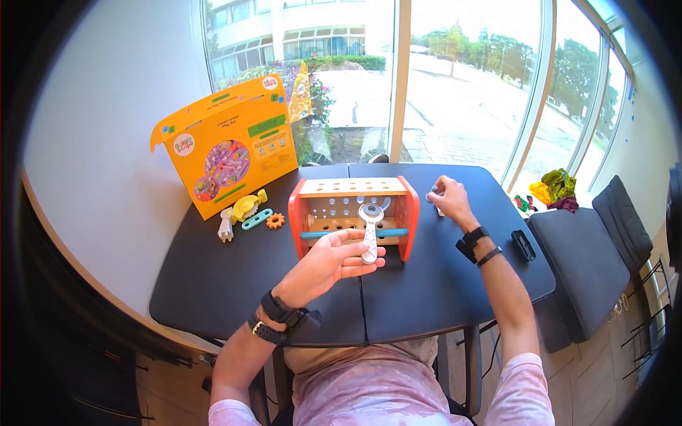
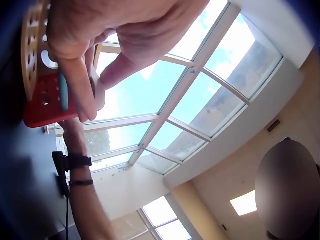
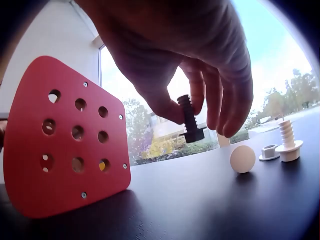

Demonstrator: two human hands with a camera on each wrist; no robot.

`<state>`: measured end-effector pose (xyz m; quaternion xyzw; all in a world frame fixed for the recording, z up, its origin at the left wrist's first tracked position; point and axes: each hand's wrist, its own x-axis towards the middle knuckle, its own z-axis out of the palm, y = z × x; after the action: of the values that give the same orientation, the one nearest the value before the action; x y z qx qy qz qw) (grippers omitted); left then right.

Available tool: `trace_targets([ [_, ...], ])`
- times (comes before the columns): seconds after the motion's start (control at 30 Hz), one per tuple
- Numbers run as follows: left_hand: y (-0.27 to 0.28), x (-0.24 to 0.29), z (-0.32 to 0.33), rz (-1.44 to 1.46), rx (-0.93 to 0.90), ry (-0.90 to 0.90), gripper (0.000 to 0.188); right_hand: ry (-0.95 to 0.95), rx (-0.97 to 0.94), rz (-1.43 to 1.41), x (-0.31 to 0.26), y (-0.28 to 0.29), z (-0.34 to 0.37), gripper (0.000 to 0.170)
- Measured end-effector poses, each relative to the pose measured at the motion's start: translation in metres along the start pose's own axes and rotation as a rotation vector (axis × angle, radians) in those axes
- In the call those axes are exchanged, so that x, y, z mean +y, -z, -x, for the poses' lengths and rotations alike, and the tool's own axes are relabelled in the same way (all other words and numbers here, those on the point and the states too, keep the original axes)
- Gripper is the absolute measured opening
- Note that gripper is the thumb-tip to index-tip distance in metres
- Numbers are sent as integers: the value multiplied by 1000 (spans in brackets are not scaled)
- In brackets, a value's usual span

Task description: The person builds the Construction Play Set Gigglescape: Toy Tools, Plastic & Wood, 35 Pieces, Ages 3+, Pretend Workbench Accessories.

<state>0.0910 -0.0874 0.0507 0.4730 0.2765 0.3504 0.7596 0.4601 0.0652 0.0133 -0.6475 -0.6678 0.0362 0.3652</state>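
Fingers [image 3: 227,110] of the right hand [image 1: 452,200] pinch the dark bolt [image 3: 189,121], head down, above the tabletop [image 1: 455,291]; left hand [image 1: 330,261] grips the white wrench [image 1: 370,240] between thumb and fingers, before the red-sided frame [image 1: 410,221]

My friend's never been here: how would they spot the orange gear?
Find the big box standing on the table. Among the toys at its foot, the gear is nearest the red-sided rack. It is orange and round, unlike the straight turquoise strip beside it.
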Motion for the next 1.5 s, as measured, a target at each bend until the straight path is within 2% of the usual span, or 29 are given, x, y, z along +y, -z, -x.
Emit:
trace_targets([
  [0.1,2,3,-5,6,10,-3,43,-175,-52,-488,-16,8,-6,30],
  [0.2,5,4,-13,-7,9,-26,42,-209,-160,-747,-38,28,-10,33],
  [0.3,10,4,-23,-20,-1,-47,42,-86,-247,-794,-48,37,-22,40],
  [0.4,12,5,-29,-12,-15,-57,42,44,-300,-670,-72,48,-33,46],
  [0.53,15,3,-33,-7,-14,-60,42,14,-438,-712,-108,53,-42,45],
  [0.63,19,1,-38,10,-8,-43,44,134,-436,-716,-128,46,-42,38],
  [0.73,18,2,-37,8,-20,-55,45,225,-432,-544,-134,35,-59,38],
  [0.83,18,4,-37,1,-24,-56,45,270,-452,-517,-134,22,-71,34],
  [0.93,19,5,-38,13,-25,-56,45,442,-369,-283,-141,17,-73,27],
  [1.03,25,1,-43,32,-27,-63,45,501,-333,-184,-153,24,-62,25],
  [1.43,34,-2,-56,39,-16,-63,43,759,-318,-37,-170,14,-60,26],
  [1.5,33,-1,-57,36,-4,-63,43,757,-334,-44,-173,14,-60,25],
])
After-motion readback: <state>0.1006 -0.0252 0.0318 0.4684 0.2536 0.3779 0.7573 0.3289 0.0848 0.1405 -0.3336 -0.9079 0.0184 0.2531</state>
